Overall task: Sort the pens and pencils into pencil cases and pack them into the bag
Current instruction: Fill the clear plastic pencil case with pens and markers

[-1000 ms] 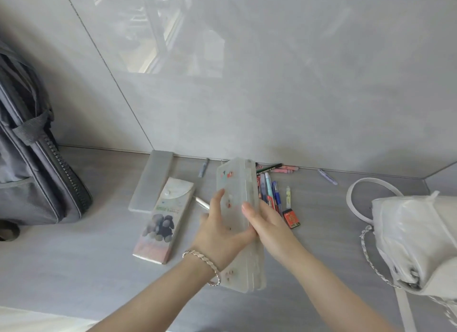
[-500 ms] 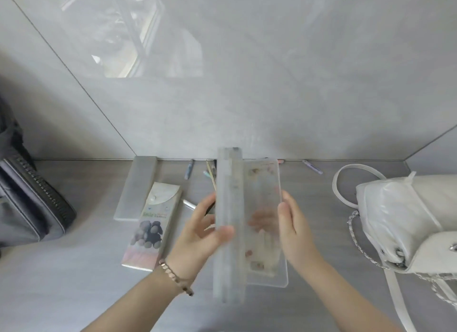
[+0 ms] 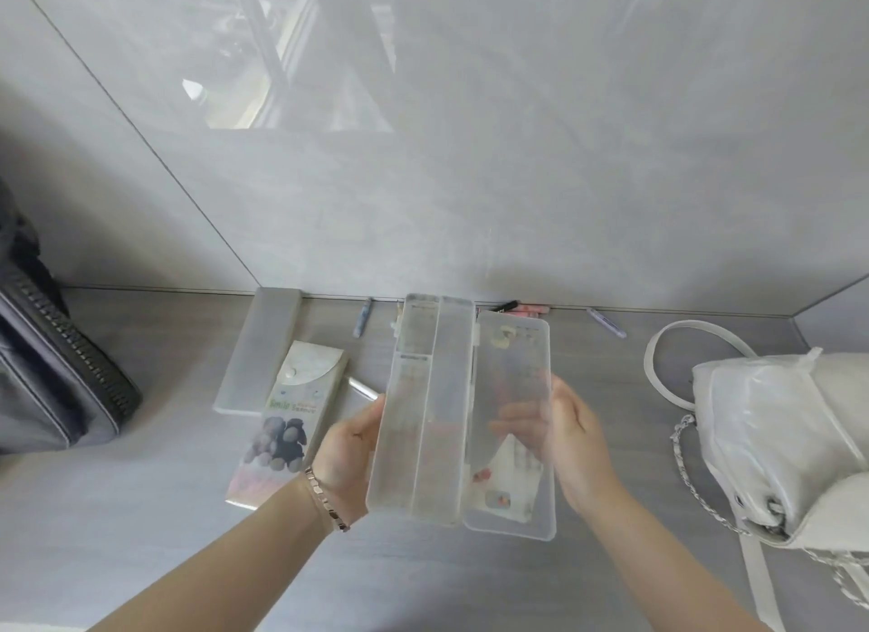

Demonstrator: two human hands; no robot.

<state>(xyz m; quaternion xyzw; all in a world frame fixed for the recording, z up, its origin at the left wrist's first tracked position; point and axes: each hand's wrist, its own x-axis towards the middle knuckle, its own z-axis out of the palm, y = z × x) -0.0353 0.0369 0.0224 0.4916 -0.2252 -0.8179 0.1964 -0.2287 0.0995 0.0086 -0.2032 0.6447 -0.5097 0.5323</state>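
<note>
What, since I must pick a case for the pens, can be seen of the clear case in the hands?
The clear pencil case is frosted see-through plastic, held open like a book. Its tray, left, has two long channels, one with a short pocket at the far end; it looks empty. The lid, right, carries small stickers. The left hand grips the tray's edge; the right hand holds the lid, showing partly through it.

A glossy grey wall (image 3: pixel 541 198) fills the far side, with a diagonal seam (image 3: pixel 141 133) on its left. It reflects a bright window (image 3: pixel 244 100). The near surface (image 3: pixel 131 547) is grey wood-grain.
</note>
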